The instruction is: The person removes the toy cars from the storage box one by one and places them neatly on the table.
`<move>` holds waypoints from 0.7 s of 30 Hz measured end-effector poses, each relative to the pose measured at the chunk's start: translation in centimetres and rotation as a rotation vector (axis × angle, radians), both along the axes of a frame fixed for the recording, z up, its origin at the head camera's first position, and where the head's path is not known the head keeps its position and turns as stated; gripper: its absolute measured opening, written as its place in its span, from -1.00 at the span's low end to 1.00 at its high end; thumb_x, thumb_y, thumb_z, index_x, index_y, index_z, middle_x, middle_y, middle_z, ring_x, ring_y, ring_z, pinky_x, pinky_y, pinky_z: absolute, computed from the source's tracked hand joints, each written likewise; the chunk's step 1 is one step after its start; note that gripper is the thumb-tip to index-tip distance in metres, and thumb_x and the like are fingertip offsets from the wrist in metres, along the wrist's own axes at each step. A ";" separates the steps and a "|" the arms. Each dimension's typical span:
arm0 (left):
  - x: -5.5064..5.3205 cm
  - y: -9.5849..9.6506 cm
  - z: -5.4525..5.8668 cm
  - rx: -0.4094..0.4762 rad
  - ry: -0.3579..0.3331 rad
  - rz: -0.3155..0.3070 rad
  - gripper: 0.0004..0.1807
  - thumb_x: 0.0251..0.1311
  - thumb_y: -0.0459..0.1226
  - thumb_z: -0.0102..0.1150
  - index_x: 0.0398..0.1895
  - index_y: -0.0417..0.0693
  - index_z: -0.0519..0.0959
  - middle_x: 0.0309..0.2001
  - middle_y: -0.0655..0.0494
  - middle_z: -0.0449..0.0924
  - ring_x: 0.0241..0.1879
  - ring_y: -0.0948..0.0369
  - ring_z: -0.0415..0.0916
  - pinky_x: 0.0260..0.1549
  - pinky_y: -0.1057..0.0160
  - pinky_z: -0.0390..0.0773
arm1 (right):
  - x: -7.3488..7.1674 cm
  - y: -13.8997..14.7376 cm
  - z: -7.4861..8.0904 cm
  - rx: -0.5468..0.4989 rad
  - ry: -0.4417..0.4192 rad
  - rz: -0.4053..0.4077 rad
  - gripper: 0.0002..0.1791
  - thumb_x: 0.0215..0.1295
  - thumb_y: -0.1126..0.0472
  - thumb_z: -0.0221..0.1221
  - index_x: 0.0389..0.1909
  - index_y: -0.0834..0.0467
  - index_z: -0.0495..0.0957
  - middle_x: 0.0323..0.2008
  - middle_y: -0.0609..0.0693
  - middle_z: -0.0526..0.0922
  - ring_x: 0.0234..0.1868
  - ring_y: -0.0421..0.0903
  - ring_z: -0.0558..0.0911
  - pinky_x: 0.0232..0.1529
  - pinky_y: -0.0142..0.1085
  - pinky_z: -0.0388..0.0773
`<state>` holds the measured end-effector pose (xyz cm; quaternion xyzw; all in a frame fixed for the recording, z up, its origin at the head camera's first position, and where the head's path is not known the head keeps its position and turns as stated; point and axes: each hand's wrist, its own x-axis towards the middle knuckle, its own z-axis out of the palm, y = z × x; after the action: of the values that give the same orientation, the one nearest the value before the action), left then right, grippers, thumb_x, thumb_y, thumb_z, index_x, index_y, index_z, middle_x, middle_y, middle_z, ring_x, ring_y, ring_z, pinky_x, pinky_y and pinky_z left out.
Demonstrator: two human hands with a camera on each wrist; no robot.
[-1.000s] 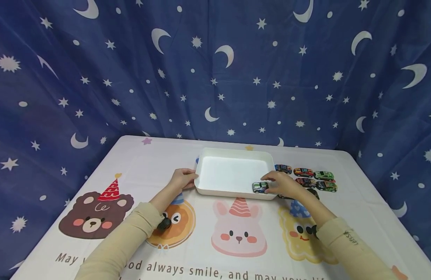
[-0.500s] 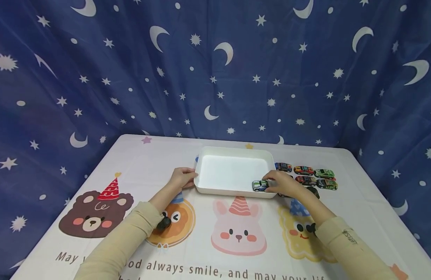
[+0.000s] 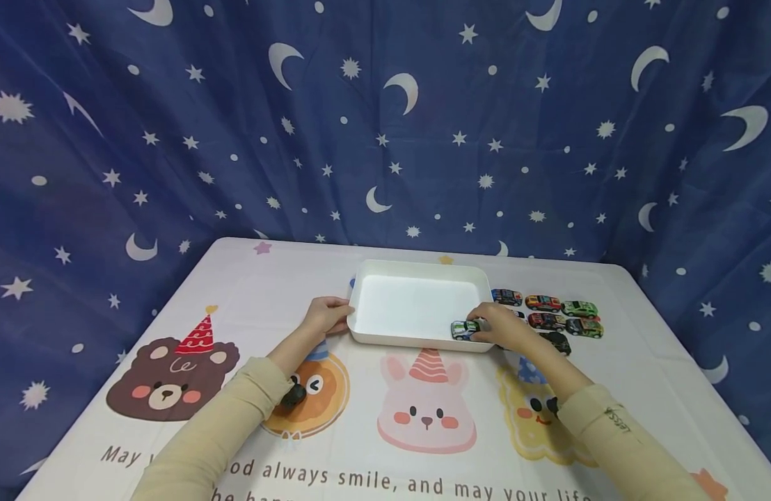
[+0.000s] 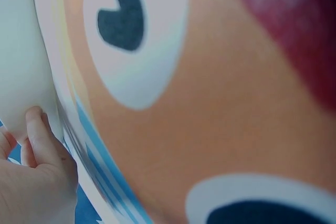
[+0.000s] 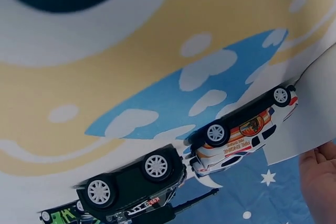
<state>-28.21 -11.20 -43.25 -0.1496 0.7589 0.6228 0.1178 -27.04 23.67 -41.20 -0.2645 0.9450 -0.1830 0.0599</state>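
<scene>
Holding a small green and white toy car (image 3: pixel 464 330) by its rear end, the right hand (image 3: pixel 501 327) reaches over the right front corner of the white plastic tray (image 3: pixel 417 268), its fingers pinched around the car. The car sits inside the tray at that near right corner, close to the front wall; whether its wheels touch the tray floor I cannot tell. The left hand (image 3: pixel 325 316) grips the tray's left edge, with the thumb on the rim and the fingers curled against the outer wall, as the left wrist view shows (image 4: pixel 37 129).

Just right of the tray, more toy cars stand on the tablecloth (image 3: pixel 266 292) in rows: a dark blue one (image 3: pixel 506 297), an orange and red one (image 3: pixel 543 303) and a green one (image 3: pixel 579 308) at the back, a red one (image 3: pixel 546 321) and another green one (image 3: pixel 584 328) in front of them, and a black one (image 3: pixel 556 341) nearest the right forearm. In the right wrist view, a white car with orange markings (image 5: pixel 247 129) lies beside the tray wall, with the black car (image 5: pixel 131 179) next to it.

The cloth carries cartoon prints: a brown bear (image 3: pixel 169 383), an orange animal (image 3: pixel 310 396), a pink rabbit (image 3: pixel 426 410) and a yellow animal (image 3: pixel 536 417). A blue curtain with moons and stars (image 3: pixel 385 118) hangs behind the table. Both arms wear beige sleeves (image 3: pixel 216 431).
</scene>
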 end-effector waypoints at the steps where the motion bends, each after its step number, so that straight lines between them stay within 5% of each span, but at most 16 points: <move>1: 0.0 0.0 0.0 -0.003 -0.002 0.001 -0.66 0.21 -0.35 0.14 0.05 -0.27 0.51 0.01 -0.22 0.56 -0.54 0.38 0.52 -0.43 0.43 0.68 | 0.0 0.0 0.0 -0.003 0.022 0.015 -0.63 0.09 0.18 0.34 -0.13 0.31 0.59 -0.16 0.18 0.64 -0.11 0.10 0.60 -0.10 -0.11 0.63; 21: -0.1 0.0 0.1 -0.022 -0.010 -0.005 -0.65 0.20 -0.34 0.16 0.06 -0.24 0.52 0.03 -0.22 0.55 -0.54 0.38 0.53 -0.40 0.41 0.68 | -0.6 -1.0 -0.2 0.054 -0.034 -0.013 -0.63 0.10 0.24 0.32 -0.08 0.31 0.58 -0.08 0.19 0.64 0.01 0.13 0.57 0.06 -0.05 0.58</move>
<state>-28.36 -11.19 -43.15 -0.1522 0.7655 0.6132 0.1216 -27.63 22.70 -41.37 -0.2535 0.9501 -0.1624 0.0817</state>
